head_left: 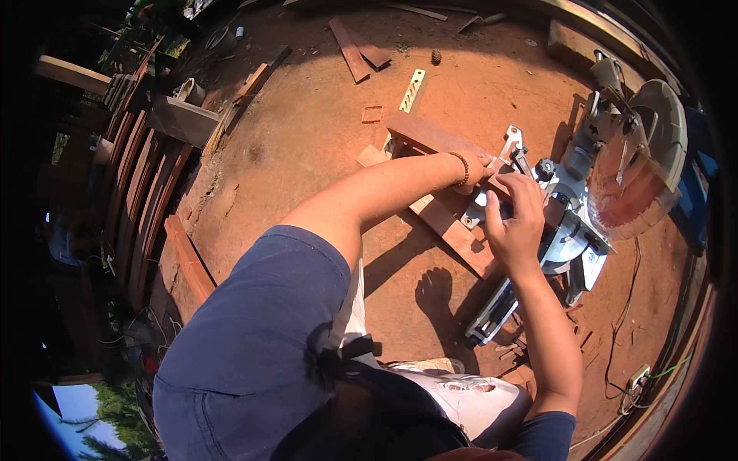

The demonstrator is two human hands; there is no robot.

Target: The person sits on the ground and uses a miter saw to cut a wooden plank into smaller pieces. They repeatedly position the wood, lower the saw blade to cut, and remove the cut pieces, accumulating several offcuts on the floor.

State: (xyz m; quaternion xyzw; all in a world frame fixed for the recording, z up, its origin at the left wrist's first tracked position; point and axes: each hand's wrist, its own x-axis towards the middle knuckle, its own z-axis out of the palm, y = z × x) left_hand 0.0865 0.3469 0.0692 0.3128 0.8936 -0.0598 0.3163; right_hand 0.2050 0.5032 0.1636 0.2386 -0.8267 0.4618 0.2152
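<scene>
A reddish-brown wooden board (pixel 430 135) lies across the silver base of a mitre saw (pixel 569 238). My left hand (pixel 477 167), with a beaded bracelet at the wrist, is closed on the board near the saw's fence. Just to its right, my right hand (pixel 516 219) curls over the same board, its thumb apart from the bent fingers. Part of the board is hidden under both hands. The saw's round blade guard (pixel 649 154), dusted with red sawdust, stands to the right of my hands. A black knob (pixel 545 169) sits beyond my right hand.
Another plank (pixel 457 234) lies below the board. Long boards (pixel 142 192) are stacked at the left, and loose planks (pixel 355 50) lie on the dirt at the back. A cable runs to a socket (pixel 639 376) at the lower right. Wood offcuts (pixel 516 349) lie by the saw.
</scene>
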